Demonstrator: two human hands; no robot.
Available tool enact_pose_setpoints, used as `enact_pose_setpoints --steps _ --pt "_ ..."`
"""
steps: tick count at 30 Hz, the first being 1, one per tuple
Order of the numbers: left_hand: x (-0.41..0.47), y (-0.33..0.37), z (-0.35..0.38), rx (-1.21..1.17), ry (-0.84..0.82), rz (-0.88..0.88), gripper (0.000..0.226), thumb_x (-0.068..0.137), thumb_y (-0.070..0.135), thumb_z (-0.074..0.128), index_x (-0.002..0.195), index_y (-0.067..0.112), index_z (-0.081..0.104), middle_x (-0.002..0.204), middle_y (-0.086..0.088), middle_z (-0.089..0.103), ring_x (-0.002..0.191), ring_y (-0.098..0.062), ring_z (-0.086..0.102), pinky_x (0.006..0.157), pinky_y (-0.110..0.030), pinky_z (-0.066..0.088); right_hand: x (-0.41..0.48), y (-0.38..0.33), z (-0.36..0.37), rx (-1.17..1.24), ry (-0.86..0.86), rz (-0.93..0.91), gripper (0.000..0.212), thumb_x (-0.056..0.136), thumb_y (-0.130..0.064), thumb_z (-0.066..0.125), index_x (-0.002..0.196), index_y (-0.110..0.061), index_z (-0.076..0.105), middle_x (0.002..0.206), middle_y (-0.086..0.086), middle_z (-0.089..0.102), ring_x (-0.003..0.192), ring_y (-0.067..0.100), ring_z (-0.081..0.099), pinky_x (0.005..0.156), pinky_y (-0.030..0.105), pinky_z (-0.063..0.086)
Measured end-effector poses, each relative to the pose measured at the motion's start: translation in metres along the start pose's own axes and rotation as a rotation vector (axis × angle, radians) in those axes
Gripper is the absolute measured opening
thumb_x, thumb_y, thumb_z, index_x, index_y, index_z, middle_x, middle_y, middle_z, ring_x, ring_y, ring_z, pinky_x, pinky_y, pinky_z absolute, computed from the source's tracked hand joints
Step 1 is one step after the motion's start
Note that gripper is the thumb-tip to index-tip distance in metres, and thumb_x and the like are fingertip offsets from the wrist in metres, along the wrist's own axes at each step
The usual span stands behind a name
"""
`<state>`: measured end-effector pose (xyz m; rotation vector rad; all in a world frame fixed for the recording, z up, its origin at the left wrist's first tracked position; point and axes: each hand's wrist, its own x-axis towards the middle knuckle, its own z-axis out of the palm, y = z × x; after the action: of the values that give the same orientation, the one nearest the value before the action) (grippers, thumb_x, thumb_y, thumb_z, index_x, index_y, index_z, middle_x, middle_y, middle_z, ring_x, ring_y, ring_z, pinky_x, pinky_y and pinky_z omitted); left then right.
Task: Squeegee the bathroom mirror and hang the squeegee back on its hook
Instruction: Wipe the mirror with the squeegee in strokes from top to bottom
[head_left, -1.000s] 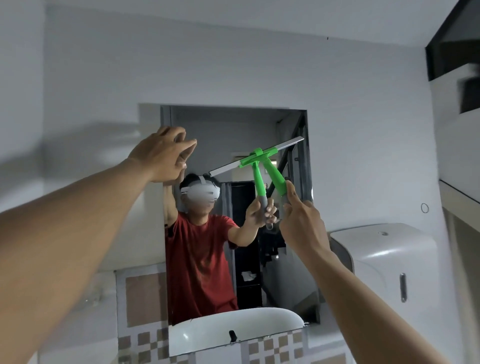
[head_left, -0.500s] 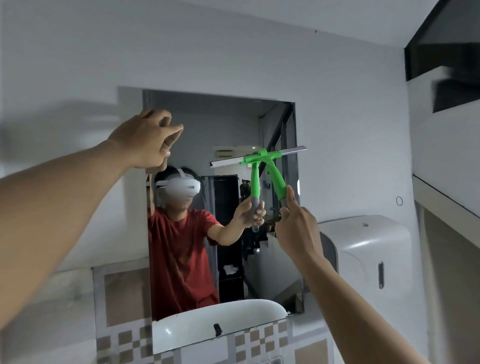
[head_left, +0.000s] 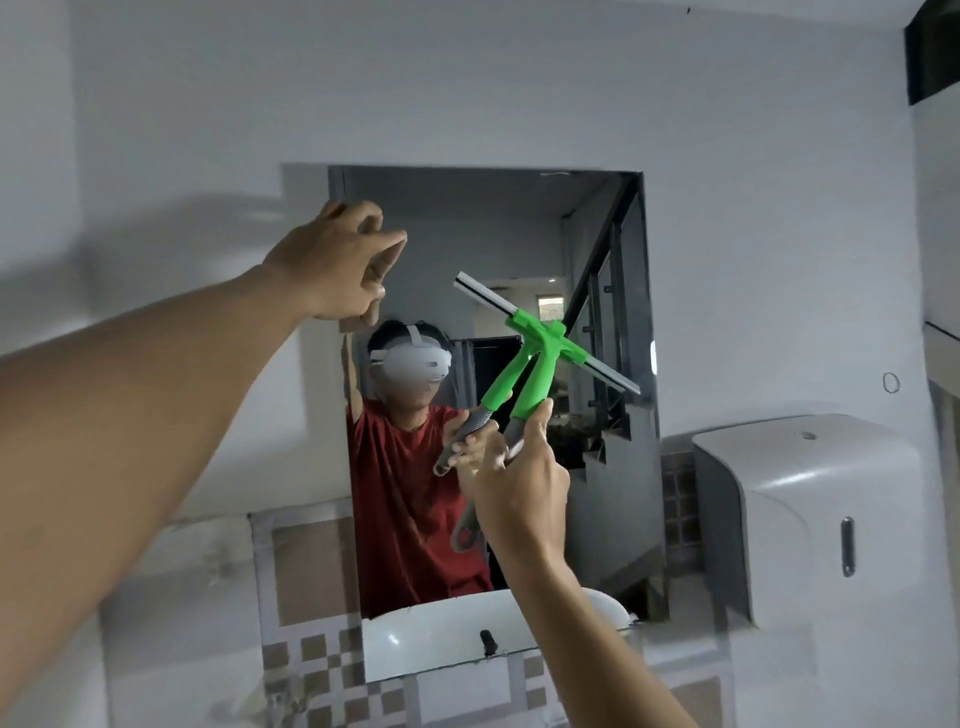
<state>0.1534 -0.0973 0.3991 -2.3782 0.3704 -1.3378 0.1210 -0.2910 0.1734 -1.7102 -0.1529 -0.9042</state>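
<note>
Largest first: white wall, with mirror set into it as the landmark for all else. Right of the mirror, a white dispenser on the wall; below the mirror, brown-and-white tiles; reflected along the mirror's lower edge, a white basin.

Progress, as a judgement only: mid-wipe, somewhere in the right half of the mirror. No streaks or drops clear enough on the glass to say which parts are done; cannot tell how much is left. Hanging up certainly not yet done, squeegee being in the hand. No hook plainly in view; a small ring on the wall right of the mirror, too small to call.

Squeegee: green head and neck, grey handle, blade laid against the mirror's right half at mid-height, tilted, upper end towards the mirror's centre, lower end near the mirror's right edge. Its double in the glass meets it at the blade.

Right hand: in front of the mirror's lower middle, below the blade, wrapped closed around the grey handle, forefinger stretched up along the neck.

Left hand: at the mirror's upper left corner, well apart from the squeegee, fingers bunched loosely with tips touching or nearly touching the glass or frame there; holding nothing visible, likely bracing.
</note>
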Motion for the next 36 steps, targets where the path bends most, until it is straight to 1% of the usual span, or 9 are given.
enact_pose_setpoints --steps 3,5,10,16,18,21,27,30,36 --pt "0.0 -0.003 -0.001 -0.004 0.009 0.02 0.059 0.092 0.026 0.061 0.148 0.028 0.043 0.148 -0.006 0.038 0.133 -0.036 0.034 0.09 -0.056 0.052 -0.015 0.008 0.027 0.041 -0.02 -0.003 0.071 0.098 -0.046 0.037 0.156 -0.03 0.0 0.087 0.004 0.074 0.08 0.018 0.072 0.079 0.039 0.06" --pt "0.001 -0.004 -0.002 -0.002 0.008 0.029 0.059 0.092 0.024 0.062 0.148 0.028 0.044 0.147 -0.006 0.039 0.133 -0.035 0.035 0.089 -0.055 0.052 -0.022 0.012 0.041 0.047 -0.007 -0.009 0.071 0.098 -0.05 0.036 0.155 -0.034 -0.002 0.101 0.005 0.072 0.087 0.018 0.071 0.081 0.041 0.06" --pt "0.002 -0.004 -0.002 0.0 0.016 0.015 0.06 0.091 0.026 0.063 0.148 0.03 0.045 0.146 -0.005 0.04 0.133 -0.032 0.035 0.088 -0.052 0.052 -0.043 0.013 0.053 0.056 -0.06 -0.054 0.072 0.103 -0.038 0.043 0.157 -0.031 -0.003 0.099 0.004 0.067 0.072 0.009 0.068 0.069 0.031 0.061" --pt "0.003 -0.007 0.003 0.0 0.018 0.008 0.062 0.091 0.027 0.064 0.15 0.032 0.043 0.148 -0.004 0.038 0.133 -0.031 0.035 0.09 -0.052 0.052 -0.053 0.021 0.059 -0.002 -0.082 -0.122 0.073 0.102 -0.034 0.046 0.157 -0.029 -0.001 0.092 0.0 0.073 0.076 0.015 0.07 0.071 0.038 0.061" --pt "0.003 -0.006 0.004 0.002 0.016 0.008 0.062 0.092 0.027 0.064 0.15 0.031 0.042 0.148 -0.004 0.037 0.133 -0.032 0.034 0.089 -0.053 0.052 -0.052 0.026 0.054 -0.046 -0.104 -0.144 0.073 0.102 -0.033 0.047 0.158 -0.027 0.0 0.095 0.001 0.073 0.075 0.014 0.069 0.069 0.034 0.061" --pt "0.003 -0.005 0.005 0.002 0.019 0.005 0.062 0.091 0.026 0.064 0.149 0.03 0.043 0.146 -0.005 0.037 0.132 -0.033 0.034 0.087 -0.054 0.053 -0.054 0.034 0.038 -0.129 -0.163 -0.192 0.071 0.103 -0.031 0.046 0.158 -0.025 0.001 0.098 0.0 0.073 0.072 0.009 0.066 0.058 0.015 0.052" --pt "0.001 -0.001 0.006 0.0 0.022 -0.004 0.061 0.091 0.023 0.063 0.149 0.029 0.043 0.145 -0.006 0.038 0.131 -0.033 0.035 0.084 -0.051 0.053 -0.052 0.049 0.013 -0.314 -0.208 -0.324 0.066 0.103 -0.029 0.044 0.159 -0.02 0.009 0.094 0.003 0.071 0.062 0.008 0.053 0.047 0.014 0.035" --pt "0.0 0.0 0.004 0.015 0.013 -0.002 0.06 0.091 0.022 0.063 0.148 0.025 0.043 0.145 -0.008 0.038 0.131 -0.035 0.036 0.083 -0.052 0.054 -0.045 0.053 -0.002 -0.396 -0.233 -0.366 0.066 0.103 -0.027 0.043 0.159 -0.022 0.01 0.094 0.006 0.069 0.059 0.008 0.048 0.046 0.015 0.033" --pt "-0.014 0.009 0.013 0.024 0.104 -0.013 0.054 0.091 0.015 0.059 0.144 0.014 0.045 0.145 -0.015 0.04 0.129 -0.04 0.039 0.09 -0.054 0.052 -0.029 0.058 -0.034 -0.581 -0.242 -0.429 0.066 0.102 -0.029 0.04 0.159 -0.03 0.006 0.085 0.002 0.062 0.057 0.017 0.057 0.048 0.038 0.053"
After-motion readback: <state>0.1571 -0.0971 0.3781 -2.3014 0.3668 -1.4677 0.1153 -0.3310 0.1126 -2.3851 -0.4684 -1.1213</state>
